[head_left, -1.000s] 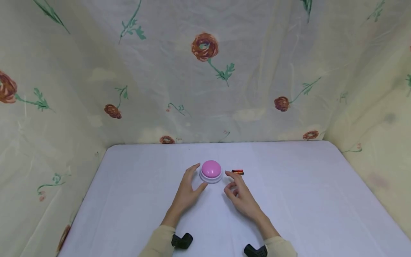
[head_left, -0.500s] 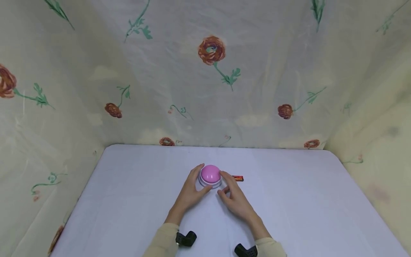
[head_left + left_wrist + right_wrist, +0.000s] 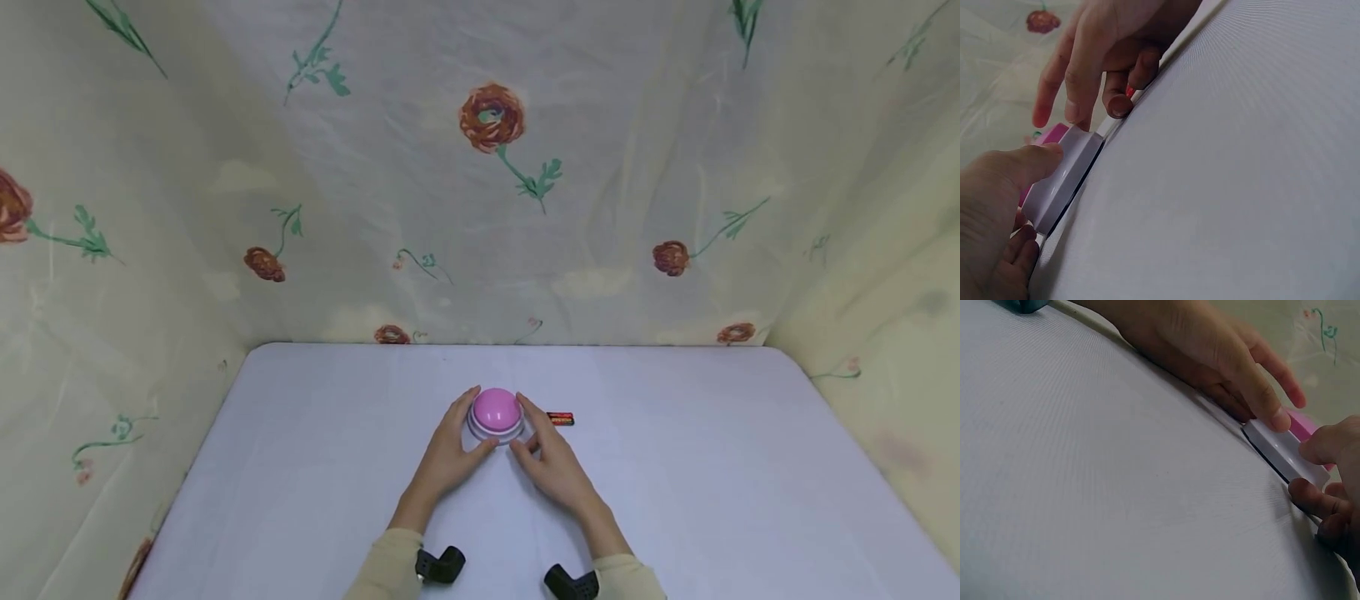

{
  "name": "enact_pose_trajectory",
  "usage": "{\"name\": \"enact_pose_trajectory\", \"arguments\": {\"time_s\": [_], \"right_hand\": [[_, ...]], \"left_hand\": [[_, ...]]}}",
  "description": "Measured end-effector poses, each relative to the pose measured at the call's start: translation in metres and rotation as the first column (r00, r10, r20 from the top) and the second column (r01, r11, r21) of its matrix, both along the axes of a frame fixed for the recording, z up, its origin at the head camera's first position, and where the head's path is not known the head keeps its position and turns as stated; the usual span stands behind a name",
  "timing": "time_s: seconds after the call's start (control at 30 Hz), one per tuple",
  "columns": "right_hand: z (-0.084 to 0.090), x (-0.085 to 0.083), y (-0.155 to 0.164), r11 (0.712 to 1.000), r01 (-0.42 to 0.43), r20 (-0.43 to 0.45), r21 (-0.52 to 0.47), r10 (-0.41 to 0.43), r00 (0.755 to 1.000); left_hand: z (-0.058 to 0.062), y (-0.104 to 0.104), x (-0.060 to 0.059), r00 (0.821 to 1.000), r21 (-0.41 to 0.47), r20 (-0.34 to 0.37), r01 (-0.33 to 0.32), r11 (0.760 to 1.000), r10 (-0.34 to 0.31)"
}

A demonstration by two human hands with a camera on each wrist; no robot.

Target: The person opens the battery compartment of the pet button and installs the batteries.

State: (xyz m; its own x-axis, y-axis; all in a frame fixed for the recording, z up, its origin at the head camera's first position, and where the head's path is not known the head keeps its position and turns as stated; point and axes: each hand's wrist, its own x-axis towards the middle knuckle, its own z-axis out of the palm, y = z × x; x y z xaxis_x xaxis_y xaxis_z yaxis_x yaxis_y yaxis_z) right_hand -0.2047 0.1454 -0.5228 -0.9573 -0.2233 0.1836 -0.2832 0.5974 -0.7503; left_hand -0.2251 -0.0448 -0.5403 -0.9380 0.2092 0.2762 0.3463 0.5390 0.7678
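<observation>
While sitting at frame centre on the white desk [image 3: 300, 467], the pink dome button with white plastic base [image 3: 495, 414] is looking light, rigid, slick; left hand [image 3: 448, 457] and right hand [image 3: 552, 465] are pinching its base rim, the best hold.

The button [image 3: 496, 412] is round, with a pink dome on top and a white base ring. It sits upright and flat on the table [image 3: 300, 467], near the middle. The left hand [image 3: 450, 454] and the right hand [image 3: 551, 462] hold it at the base from both sides, thumbs touching the white rim.
</observation>
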Motion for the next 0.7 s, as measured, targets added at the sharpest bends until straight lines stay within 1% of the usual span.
{"name": "enact_pose_trajectory", "arguments": {"time_s": [0.13, 0.27, 0.5, 0.7], "right_hand": [[0.0015, -0.0005, -0.002, 1.0, 0.007, 0.031, 0.007, -0.007, 0.999], [0.0024, 0.0, -0.0035, 1.0, 0.004, 0.031, 0.016, -0.005, 1.0], [0.0031, 0.0003, -0.0032, 1.0, -0.01, 0.012, 0.01, 0.01, 1.0], [0.0, 0.0008, -0.0007, 0.999, -0.033, -0.021, -0.016, 0.033, 0.999]], "left_hand": [[-0.0012, -0.0004, -0.0006, 1.0, -0.025, -0.002, -0.01, 1.0, 0.01], [-0.0003, 0.0001, 0.0002, 1.0, -0.048, 0.002, -0.015, 0.999, 0.015], [0.0011, 0.0021, 0.0008, 1.0, -0.108, -0.011, -0.012, 0.994, 0.011], [-0.0008, 0.0022, 0.0032, 1.0, -0.101, -0.018, -0.006, 0.995, 0.005]]}}
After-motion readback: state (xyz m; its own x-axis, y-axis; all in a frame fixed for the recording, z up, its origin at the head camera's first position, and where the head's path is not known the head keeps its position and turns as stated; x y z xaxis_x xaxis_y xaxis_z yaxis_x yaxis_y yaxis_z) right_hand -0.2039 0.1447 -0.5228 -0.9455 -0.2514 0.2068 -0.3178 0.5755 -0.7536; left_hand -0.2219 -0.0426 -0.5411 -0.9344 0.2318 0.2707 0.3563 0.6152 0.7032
